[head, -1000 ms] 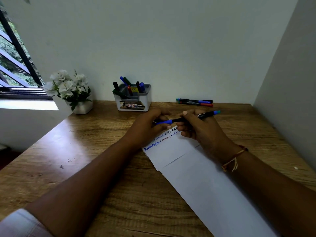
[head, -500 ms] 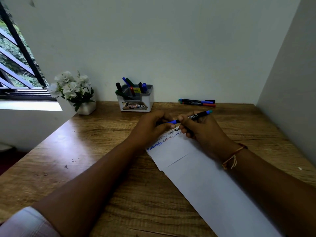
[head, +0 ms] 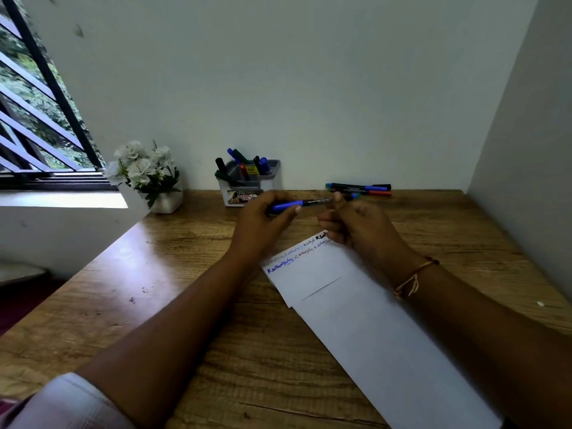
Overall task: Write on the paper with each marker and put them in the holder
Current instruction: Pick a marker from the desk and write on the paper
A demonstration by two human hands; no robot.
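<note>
A black marker with a blue cap (head: 305,203) is held level above the desk between both hands. My left hand (head: 266,222) pinches its blue cap end. My right hand (head: 356,226) grips the other end of the barrel, whose blue tail pokes out past the fingers. Below the hands lies the white paper (head: 356,308), with lines of blue and black writing along its far edge. The grey-and-white holder (head: 272,178) stands at the back wall just beyond my left hand, with several markers in it. More markers (head: 360,189) lie flat at the back wall, right of the holder.
A white pot of white flowers (head: 145,176) stands at the desk's back left corner beside the window sill. A wall closes the desk's right side. The wooden desk (head: 154,289) runs bare on the left. A thread bracelet (head: 413,278) is on my right wrist.
Both hands have lifted off the paper with the marker and moved away from me towards the holder. More of the writing now shows.
</note>
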